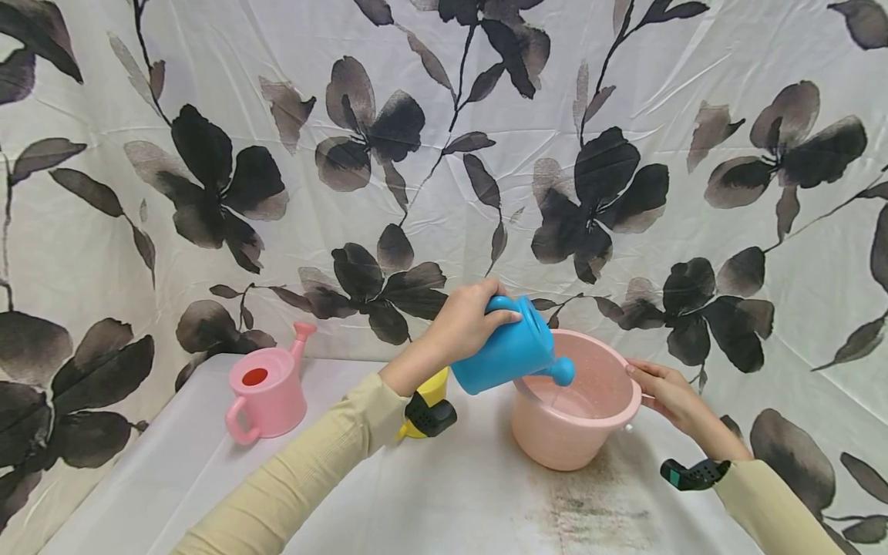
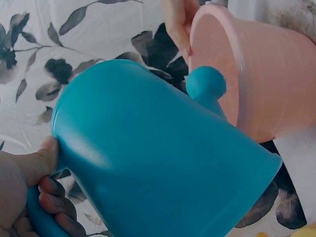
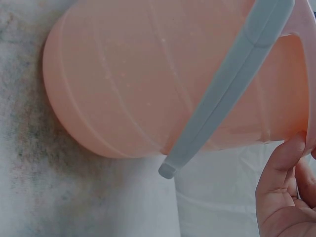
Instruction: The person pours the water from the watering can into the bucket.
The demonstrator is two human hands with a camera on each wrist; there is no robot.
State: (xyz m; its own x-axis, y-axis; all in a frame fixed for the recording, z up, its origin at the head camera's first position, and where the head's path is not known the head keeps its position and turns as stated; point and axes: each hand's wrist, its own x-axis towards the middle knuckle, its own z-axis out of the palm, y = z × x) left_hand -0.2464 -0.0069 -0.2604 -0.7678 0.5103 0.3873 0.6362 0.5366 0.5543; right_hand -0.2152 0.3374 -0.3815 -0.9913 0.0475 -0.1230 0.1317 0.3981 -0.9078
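Note:
My left hand [image 1: 472,320] grips the handle of a blue watering can [image 1: 502,356], thumb over the handle's top end in the left wrist view. The can is tipped to the right, and its round spout head [image 1: 563,371] hangs over the mouth of a pink bucket [image 1: 558,443]. A little water shows inside the bucket, under the spout. With thumb and fingers my right hand [image 1: 669,395] pinches the bucket's right rim. A pale bail handle [image 3: 222,94] hangs down the bucket's side in the right wrist view.
A pink watering can [image 1: 274,393] stands on the left of the white table [image 1: 472,493]. Partly hidden behind my left forearm is a yellow object [image 1: 434,388]. Dark stains [image 1: 600,509] mark the tabletop before the bucket. A flower-printed cloth [image 1: 444,200] hangs behind.

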